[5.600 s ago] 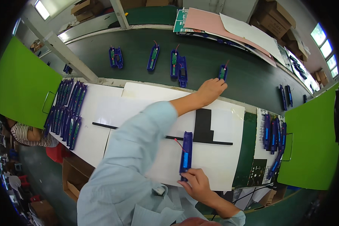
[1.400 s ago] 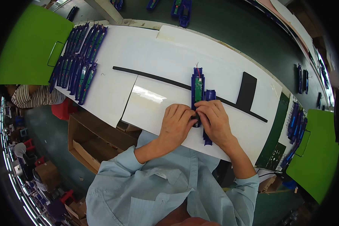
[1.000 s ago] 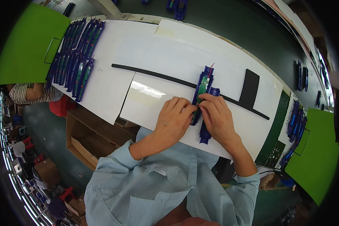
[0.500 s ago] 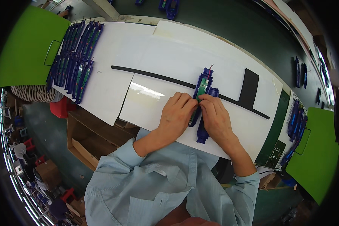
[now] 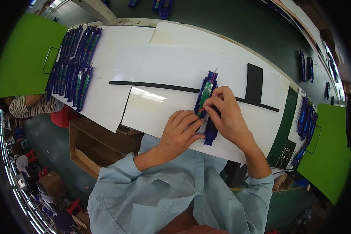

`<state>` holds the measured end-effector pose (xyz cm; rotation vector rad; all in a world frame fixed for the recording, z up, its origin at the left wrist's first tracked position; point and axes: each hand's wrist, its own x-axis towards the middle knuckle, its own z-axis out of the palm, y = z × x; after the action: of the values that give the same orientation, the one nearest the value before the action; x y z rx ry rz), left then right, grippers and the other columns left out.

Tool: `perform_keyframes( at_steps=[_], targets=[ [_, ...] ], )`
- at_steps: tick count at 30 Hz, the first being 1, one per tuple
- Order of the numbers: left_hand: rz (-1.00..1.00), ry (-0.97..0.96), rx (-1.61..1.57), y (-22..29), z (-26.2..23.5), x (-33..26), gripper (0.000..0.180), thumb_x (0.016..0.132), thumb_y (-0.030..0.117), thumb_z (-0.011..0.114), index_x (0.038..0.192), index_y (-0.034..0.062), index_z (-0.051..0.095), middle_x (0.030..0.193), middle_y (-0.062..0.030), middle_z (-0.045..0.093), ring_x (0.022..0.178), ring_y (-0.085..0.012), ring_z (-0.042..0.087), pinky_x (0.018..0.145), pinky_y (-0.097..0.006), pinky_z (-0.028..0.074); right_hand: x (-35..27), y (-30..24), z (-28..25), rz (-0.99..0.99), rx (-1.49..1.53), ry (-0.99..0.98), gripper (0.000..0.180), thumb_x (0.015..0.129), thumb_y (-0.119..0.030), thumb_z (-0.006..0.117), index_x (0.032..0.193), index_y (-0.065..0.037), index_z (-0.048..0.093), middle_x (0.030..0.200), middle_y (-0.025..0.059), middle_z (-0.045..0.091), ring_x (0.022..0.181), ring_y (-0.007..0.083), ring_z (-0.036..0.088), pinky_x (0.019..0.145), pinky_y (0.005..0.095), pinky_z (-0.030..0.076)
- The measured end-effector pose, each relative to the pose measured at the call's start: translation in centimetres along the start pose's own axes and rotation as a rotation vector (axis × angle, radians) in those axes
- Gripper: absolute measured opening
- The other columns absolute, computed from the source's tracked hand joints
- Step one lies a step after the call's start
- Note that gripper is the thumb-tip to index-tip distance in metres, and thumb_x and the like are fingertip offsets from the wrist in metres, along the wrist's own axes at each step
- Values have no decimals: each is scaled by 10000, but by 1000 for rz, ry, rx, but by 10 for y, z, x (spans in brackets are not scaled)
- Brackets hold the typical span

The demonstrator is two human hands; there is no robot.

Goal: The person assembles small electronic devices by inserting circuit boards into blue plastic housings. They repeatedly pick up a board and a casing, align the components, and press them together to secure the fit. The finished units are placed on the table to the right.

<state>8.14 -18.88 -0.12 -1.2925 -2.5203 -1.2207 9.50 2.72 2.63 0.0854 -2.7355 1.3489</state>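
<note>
nearest the camera, two forearms in pale blue sleeves [image 5: 152, 187] come up from the lower edge onto the white worktop [image 5: 175, 66]. the left hand [image 5: 179, 132] lies palm down on the white sheet, its fingers stretched toward the lower part of a long blue holder [image 5: 206, 105] and touching its left side; its grip is loose and flat, closed around nothing. the right hand [image 5: 226, 115] sits just beside it, over the right side of the holder, with thumb and forefinger pinched together on a narrow green circuit board [image 5: 204, 97] that rests in the holder's upper half; how firmly the pinch closes cannot be told. the holder lies near the middle of the worktop, slightly tilted, its lower end [image 5: 210, 136] poking out below the right hand, its upper end crossing a thin black strip [image 5: 156, 85] that runs left to right over the sheets. right of the hands a black rectangle [image 5: 254, 80] stands on that strip. below the worktop's near edge, to the left, an open cardboard box [image 5: 93, 144] shows. farther left a row of blue holders [image 5: 72, 66] lies side by side beside a green panel [image 5: 21, 54]. on the far right more blue holders [image 5: 306, 121] lie next to another green panel [image 5: 325, 152]. beyond the worktop a dark green belt [image 5: 230, 23] carries a few blue holders [image 5: 163, 4].
</note>
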Motion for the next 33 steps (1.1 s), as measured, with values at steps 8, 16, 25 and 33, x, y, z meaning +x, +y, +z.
perform_keyframes(
  at_steps=[8,16,25,33],
  targets=[
    [55,-26,97,-7,8,-10,467,805,212,886,1228,59,761,1207,-66,712,1282,-273,637,1109,-472,488,12,0,2,-3,-59,-75,61,899,-36,749,931,5,718,1027,132,528,1010,312,556,895,408,499],
    [55,-53,107,-10,9,-13,398,893,249,834,1231,53,756,1241,-50,693,1342,-242,594,1148,-490,445,17,-3,-1,25,-97,-132,49,912,-28,718,916,21,718,1027,141,547,1014,325,567,897,419,505],
    [67,-50,123,-10,9,-11,391,899,258,824,1226,53,758,1216,-45,691,1339,-242,600,1155,-501,434,18,0,0,-13,-132,-147,31,904,-11,722,908,17,711,1015,136,545,986,318,557,882,419,504],
    [65,-45,183,-8,9,-12,387,901,277,815,1219,63,763,1200,-29,698,1344,-216,604,1171,-518,402,6,6,10,-117,-100,-76,98,892,40,734,975,3,698,1008,127,549,929,316,560,813,406,495]
  ],
)
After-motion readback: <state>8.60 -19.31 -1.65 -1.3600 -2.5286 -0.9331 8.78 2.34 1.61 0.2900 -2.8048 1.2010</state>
